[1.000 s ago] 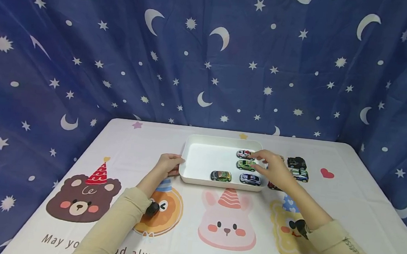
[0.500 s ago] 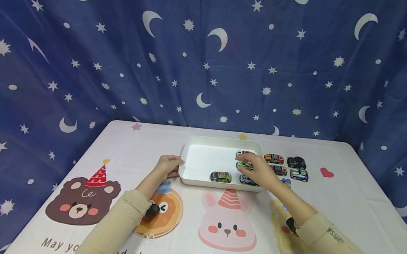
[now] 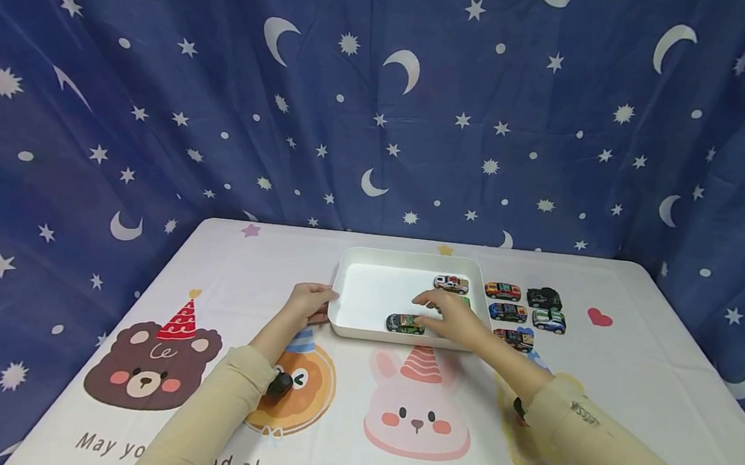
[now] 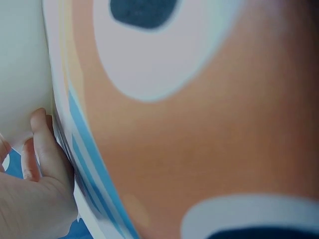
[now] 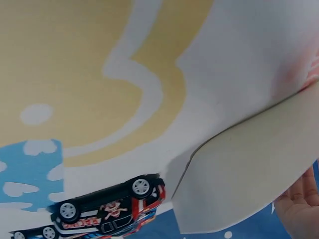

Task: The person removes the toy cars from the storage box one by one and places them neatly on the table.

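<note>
While the left hand (image 3: 309, 303) grips the left end of the white tray (image 3: 363, 333), the entries run rightward. Tray: shallow, lying flat on the printed tablecloth (image 3: 342, 409). Dark green-and-yellow car (image 3: 402, 324): inside, near the front wall. Right hand (image 3: 457, 322): over the tray, thumb and forefinger parted, thumb at that car's right end; contact cannot be told. Red-and-white car (image 3: 451, 284): inside, back right. Bright green car (image 3: 465, 301): inside, partly hidden by the right hand. Outside, to the right, on the cloth: orange-red car (image 3: 503, 291), dark blue car (image 3: 508, 312), red-and-black car (image 3: 515, 341), black car (image 3: 544, 298), white-and-green car (image 3: 549, 321).

Step in hand, as judged: arranging cars in the tray, left hand steadying. The next move seems to call for light fingertips, neighbouring cars undisturbed.

Lettering: tablecloth, "May yo", a stretch covered by the left sleeve (image 3: 207, 411), then "d always smile, and may your life"; right sleeve (image 3: 595, 434), dark marks, unreadable; red-and-black car, red side lettering, unreadable. Brands: none legible.
</note>
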Tool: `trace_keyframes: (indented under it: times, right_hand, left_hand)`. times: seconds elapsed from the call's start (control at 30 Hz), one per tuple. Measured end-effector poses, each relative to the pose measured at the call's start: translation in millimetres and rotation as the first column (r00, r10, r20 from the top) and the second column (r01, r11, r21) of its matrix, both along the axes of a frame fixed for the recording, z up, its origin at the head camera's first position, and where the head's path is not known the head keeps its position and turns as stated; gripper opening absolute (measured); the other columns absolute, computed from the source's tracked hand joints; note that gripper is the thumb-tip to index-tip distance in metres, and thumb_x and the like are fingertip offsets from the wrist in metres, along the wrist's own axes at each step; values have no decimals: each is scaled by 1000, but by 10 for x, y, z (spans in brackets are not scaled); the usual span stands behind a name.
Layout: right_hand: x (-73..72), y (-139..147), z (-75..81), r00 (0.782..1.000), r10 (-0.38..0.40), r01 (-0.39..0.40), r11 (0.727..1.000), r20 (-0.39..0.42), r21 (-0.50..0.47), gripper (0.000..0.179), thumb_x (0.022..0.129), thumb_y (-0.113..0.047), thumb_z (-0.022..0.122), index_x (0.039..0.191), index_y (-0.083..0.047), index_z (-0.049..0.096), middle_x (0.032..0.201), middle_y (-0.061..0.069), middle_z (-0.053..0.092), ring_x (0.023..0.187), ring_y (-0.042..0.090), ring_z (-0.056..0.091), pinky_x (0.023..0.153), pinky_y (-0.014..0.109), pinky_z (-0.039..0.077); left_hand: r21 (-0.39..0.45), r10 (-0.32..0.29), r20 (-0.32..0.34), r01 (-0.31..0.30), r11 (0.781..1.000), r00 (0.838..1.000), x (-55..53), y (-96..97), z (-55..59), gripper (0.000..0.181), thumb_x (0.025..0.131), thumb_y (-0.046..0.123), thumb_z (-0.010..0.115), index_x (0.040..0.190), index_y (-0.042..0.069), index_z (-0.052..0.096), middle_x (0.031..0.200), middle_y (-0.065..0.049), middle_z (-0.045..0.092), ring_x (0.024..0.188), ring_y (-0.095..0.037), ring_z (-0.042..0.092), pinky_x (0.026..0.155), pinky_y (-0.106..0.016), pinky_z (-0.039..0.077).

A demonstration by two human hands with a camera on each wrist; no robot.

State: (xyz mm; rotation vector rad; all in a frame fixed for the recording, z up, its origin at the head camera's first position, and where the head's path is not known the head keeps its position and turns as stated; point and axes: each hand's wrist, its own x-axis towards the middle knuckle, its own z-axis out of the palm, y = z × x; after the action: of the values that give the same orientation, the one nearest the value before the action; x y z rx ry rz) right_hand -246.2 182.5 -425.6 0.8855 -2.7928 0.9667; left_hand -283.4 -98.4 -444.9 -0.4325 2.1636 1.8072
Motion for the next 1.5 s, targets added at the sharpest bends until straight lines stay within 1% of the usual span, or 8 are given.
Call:
trace_keyframes:
  times: [0.17, 0.3, 0.6, 0.77, 0.93, 1.23, 1.4, 1.5]
  right_hand:
    - [-16, -83, -9, 1000, 13, -14, 999, 11, 39, 28, 84, -8, 69, 109, 3, 64, 106, 16, 68, 96, 31, 62, 85, 43, 56]
    - [-54, -118, -28, 1000, 26, -26, 998, 14, 53, 26, 83, -8, 70, 107, 2, 65, 105, 15, 69, 95, 29, 63, 85, 41, 56]
    - [-95, -163, -57, 996, 35, -42, 995, 84, 86, 29, 83, -13, 72, 108, -1, 65, 102, 11, 68, 93, 24, 63, 82, 36, 57]
    - [-104, -182, -91, 994, 19, -30, 994, 109, 101, 29, 81, -13, 74, 106, -1, 66, 97, 9, 69, 90, 22, 63, 79, 33, 57]
    - [-124, -213, -124, 994, 10, -23, 992, 110, 121, 25, 79, -11, 75, 101, -1, 67, 94, 8, 69, 87, 19, 64, 75, 28, 57]
    - [-143, -236, -124, 998, 8, -18, 987, 61, 159, 20, 78, -10, 75, 95, -3, 69, 88, 5, 68, 80, 13, 59, 72, 27, 54]
    - [-140, -230, -103, 999, 18, -24, 989, 45, 148, 19, 78, -10, 75, 95, -2, 68, 86, 5, 67, 76, 11, 56, 68, 24, 52]
    - [-135, -226, -85, 998, 17, -25, 990, 55, 142, 19, 79, -11, 75, 95, -2, 68, 86, 5, 67, 76, 11, 56, 67, 24, 52]
  left_hand:
    - [5, 5, 6, -5, 1000, 1000, -1, 5, 12, 40, 88, 11, 63, 126, -1, 56, 84, -5, 68, 59, -5, 62, 55, -17, 58]
    - [12, 7, 9, -7, 1000, 1000, -3, 5, 23, 40, 88, 11, 63, 126, -1, 56, 83, -6, 68, 58, -5, 62, 54, -17, 58]
    - [19, 3, 14, -3, 1000, 1000, -12, -8, 24, 39, 89, 12, 63, 126, 0, 56, 79, -2, 65, 59, -5, 62, 53, -16, 57]
    - [19, 0, 20, 0, 1000, 1000, 1, -7, 33, 39, 89, 12, 62, 125, -1, 56, 83, -6, 67, 60, -6, 62, 53, -16, 57]
    - [7, 0, 27, -1, 1000, 1000, 16, -10, 36, 41, 89, 13, 63, 127, 0, 55, 92, -10, 68, 61, -6, 62, 55, -17, 58]
    - [26, 0, 31, -1, 1000, 1000, -1, -24, 22, 40, 90, 12, 62, 127, -2, 54, 89, -9, 67, 61, -6, 62, 57, -18, 59]
    - [34, 5, 36, -6, 999, 999, -18, -19, 18, 41, 90, 12, 63, 127, -1, 54, 92, -10, 68, 61, -6, 62, 58, -18, 59]
    - [32, 8, 44, -10, 999, 999, -23, -24, 7, 42, 89, 12, 63, 128, 0, 54, 95, -11, 68, 61, -6, 62, 57, -18, 59]
